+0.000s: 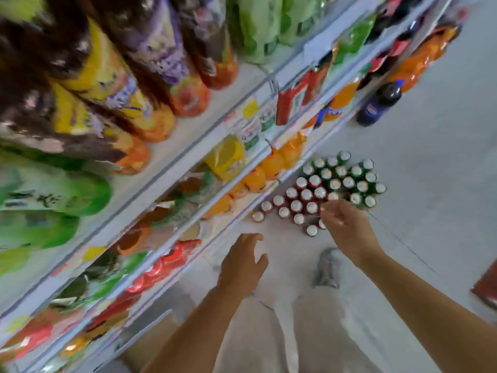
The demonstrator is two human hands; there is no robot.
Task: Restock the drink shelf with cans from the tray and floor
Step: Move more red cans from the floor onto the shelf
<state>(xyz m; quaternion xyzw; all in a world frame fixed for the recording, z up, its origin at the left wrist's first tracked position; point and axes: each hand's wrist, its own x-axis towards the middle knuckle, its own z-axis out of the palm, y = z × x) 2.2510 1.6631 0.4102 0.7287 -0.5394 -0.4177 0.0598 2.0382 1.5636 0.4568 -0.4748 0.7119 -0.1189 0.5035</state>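
my right hand (347, 224) hovered over the near edge of the cans (320, 192) packed together on the floor (430, 170), with the red cans (295, 204) toward the bottom shelf (236, 214) and the green cans (349, 181) beyond them. its fingers were drawn in narrow, but the blur meant i could not tell whether they pinched a can top or held nothing. my left hand (243, 265) was spread wide and empty, low beside the shelf lip. i judged the danger to be in the packing: the cans stood touching, so lifting one from the edge could tip its neighbours. my shoe (326, 267) stood near the loose outer ones, and a careless step could knock them. a one-handed pinch by the rim might also slip.
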